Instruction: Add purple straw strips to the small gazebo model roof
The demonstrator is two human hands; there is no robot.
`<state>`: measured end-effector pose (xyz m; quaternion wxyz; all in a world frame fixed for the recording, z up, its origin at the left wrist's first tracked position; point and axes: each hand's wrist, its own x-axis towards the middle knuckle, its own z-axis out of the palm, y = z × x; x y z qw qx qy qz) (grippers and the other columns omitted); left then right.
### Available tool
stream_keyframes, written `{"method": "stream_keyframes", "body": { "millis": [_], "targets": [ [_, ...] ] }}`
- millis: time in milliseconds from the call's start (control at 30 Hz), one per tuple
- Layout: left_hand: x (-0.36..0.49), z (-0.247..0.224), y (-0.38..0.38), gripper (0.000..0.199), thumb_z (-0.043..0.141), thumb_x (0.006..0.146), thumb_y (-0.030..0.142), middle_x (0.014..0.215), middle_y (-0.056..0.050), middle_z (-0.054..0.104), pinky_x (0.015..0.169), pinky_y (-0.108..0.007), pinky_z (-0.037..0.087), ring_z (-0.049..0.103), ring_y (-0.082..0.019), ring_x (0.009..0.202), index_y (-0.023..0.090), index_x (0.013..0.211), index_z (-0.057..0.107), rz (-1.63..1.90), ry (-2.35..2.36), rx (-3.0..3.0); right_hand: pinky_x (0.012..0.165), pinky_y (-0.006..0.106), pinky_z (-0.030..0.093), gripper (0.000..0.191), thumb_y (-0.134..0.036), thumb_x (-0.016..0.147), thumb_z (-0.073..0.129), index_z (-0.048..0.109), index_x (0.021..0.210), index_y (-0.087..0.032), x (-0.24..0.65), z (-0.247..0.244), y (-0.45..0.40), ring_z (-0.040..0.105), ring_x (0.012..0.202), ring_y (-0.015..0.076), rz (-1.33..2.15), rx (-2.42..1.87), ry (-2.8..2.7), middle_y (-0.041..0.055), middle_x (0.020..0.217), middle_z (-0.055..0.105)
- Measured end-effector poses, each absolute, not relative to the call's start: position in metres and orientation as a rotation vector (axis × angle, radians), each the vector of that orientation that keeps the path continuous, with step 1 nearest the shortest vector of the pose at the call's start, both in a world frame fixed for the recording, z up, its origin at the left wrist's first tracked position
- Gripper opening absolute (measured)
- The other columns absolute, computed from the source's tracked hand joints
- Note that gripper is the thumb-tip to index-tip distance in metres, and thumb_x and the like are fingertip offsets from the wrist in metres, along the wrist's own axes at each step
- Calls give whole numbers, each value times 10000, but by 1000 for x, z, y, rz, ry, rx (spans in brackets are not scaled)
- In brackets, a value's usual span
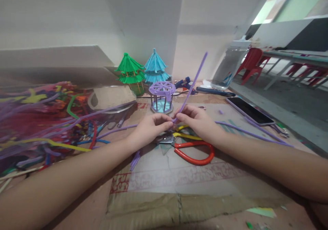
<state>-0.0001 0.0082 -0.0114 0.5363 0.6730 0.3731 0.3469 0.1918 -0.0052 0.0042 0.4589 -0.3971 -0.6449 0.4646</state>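
Both hands meet at the middle of the work surface over a purple pipe cleaner (196,78). My left hand (153,126) pinches its lower end between thumb and fingertips. A little higher, my right hand (194,120) grips the same strip, whose free end slants up and right. Just beyond the hands stands a small purple pavilion frame (162,95) with dark posts, a spoked ring top and a pale blue base. Under the hands lie red-handled scissors (196,162) and a yellow-handled tool (188,136), partly hidden. Short purple pieces (135,160) lie near my left wrist.
Pipe cleaners of many colours (46,117) pile up at left. Green (129,68) and blue (155,64) tiered-roof models stand behind, near a glue gun (184,83). At right are a phone (249,111), a dark blue cutter (215,91) and a clear bottle (229,66).
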Motion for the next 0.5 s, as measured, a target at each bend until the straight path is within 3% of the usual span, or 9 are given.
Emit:
{"method": "stream_keyframes", "body": {
  "millis": [200, 500],
  "targets": [
    [-1, -7, 7, 230, 665, 814, 375, 857, -38, 722, 684, -260, 490, 647, -142, 742, 155, 881, 659, 801, 916, 1636, 786, 329, 555, 175, -323, 801, 677, 696, 890, -174, 192, -1, -5, 683, 782, 165, 1147, -1103, -1645, 28, 844, 736],
    [-1, -10, 11, 246, 670, 816, 357, 881, -55, 744, 726, -272, 500, 673, -154, 779, 156, 956, 691, 732, 907, 1626, 701, 296, 562, 156, -319, 781, 692, 675, 849, -180, 192, 0, -6, 672, 702, 147, 1135, -1076, -1599, 5, 760, 706]
  ]
}}
